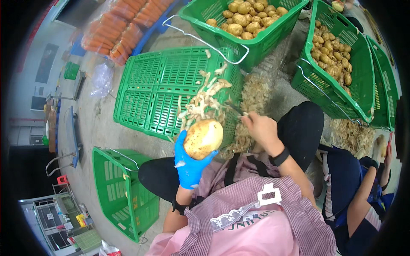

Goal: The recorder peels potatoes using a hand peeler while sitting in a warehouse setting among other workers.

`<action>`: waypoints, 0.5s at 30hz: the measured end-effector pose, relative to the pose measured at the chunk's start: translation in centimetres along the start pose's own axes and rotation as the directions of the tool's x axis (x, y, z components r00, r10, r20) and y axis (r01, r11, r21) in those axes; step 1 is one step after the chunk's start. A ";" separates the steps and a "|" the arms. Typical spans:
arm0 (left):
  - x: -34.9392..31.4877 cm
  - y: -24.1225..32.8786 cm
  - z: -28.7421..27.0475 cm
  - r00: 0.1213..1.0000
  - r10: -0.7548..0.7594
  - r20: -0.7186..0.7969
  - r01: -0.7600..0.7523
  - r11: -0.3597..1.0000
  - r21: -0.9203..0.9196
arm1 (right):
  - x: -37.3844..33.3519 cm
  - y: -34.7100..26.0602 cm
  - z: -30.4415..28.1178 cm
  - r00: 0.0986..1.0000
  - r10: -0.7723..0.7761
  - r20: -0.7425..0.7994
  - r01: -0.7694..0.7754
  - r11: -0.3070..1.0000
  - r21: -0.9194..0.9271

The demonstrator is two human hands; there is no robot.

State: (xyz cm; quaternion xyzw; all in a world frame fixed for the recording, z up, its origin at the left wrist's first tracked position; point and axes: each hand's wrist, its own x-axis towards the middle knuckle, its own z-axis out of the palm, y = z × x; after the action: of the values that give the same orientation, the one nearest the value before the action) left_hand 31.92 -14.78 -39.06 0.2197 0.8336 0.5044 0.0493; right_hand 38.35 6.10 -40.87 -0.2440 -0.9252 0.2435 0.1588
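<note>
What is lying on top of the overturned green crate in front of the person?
Pale potato peelings lie piled on the overturned crate. The potato in the gloved left hand covers part of the pile.

Floor (pixel 96 119): grey concrete, carrying everything.
Flipped crate (pixel 171 91): green, bottom up, peels (pixel 205 102) strewn across it.
Peel heap (pixel 255 96): on the floor beside that crate.
Potato crates (pixel 252 25) (pixel 333 64): green, upright.
Empty crate (pixel 124 192): green, lower left.
Carrot bags (pixel 124 25): top left.
</note>
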 end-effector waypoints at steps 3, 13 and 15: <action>0.1 -0.1 -0.3 0.998 0.061 0.009 -0.061 0.997 -0.041 | -1.7 -2.3 -1.0 0.998 -0.051 -0.023 0.054 0.982 0.183; 0.8 0.3 -0.7 0.996 0.079 0.035 -0.081 0.996 0.034 | -1.8 -1.1 0.5 0.999 0.010 -0.041 -0.002 0.978 0.207; 0.9 -0.1 -0.5 1.000 0.015 0.020 -0.015 1.000 -0.005 | -2.3 -4.0 -0.8 0.993 -0.114 -0.017 0.115 0.964 0.241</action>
State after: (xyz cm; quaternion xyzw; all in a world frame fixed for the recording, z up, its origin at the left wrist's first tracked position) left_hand 30.95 -14.88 -38.78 0.2310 0.8302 0.5044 0.0542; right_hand 39.10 2.14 -38.53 -0.1693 -0.9010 0.3441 0.2026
